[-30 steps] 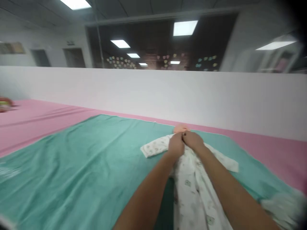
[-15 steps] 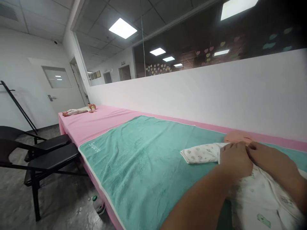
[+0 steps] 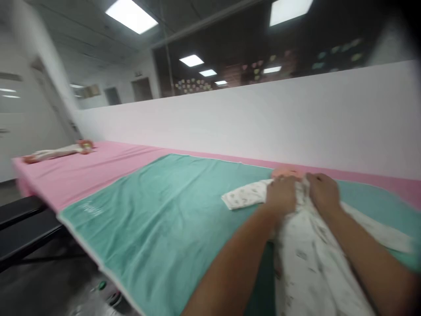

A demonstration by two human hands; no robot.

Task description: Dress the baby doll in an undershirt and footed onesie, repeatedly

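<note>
A white long-sleeved baby onesie (image 3: 305,259) with small printed figures lies lengthwise on a green towel (image 3: 171,219). At its collar end shows part of a baby doll's pinkish head (image 3: 286,172), mostly covered by my hands. My left hand (image 3: 282,195) is closed on the left side of the neckline, fingers curled over the cloth. On the other side of the neckline my right hand (image 3: 324,191) grips the fabric, its thumb side toward the middle. Both sleeves stretch outward, flat on the towel. The lower end of the onesie runs out of view between my forearms.
Beneath the towel is a pink-covered table (image 3: 128,153) along a low white wall (image 3: 230,127) with glass above. Another doll (image 3: 62,151) lies at the table's far left end. Black chairs (image 3: 26,228) and a bottle with a green cap (image 3: 107,292) are beside the table.
The view has turned right, so things sit further left. My hands, close together before, are now apart on the two sides of the collar, and the right sleeve shows.
</note>
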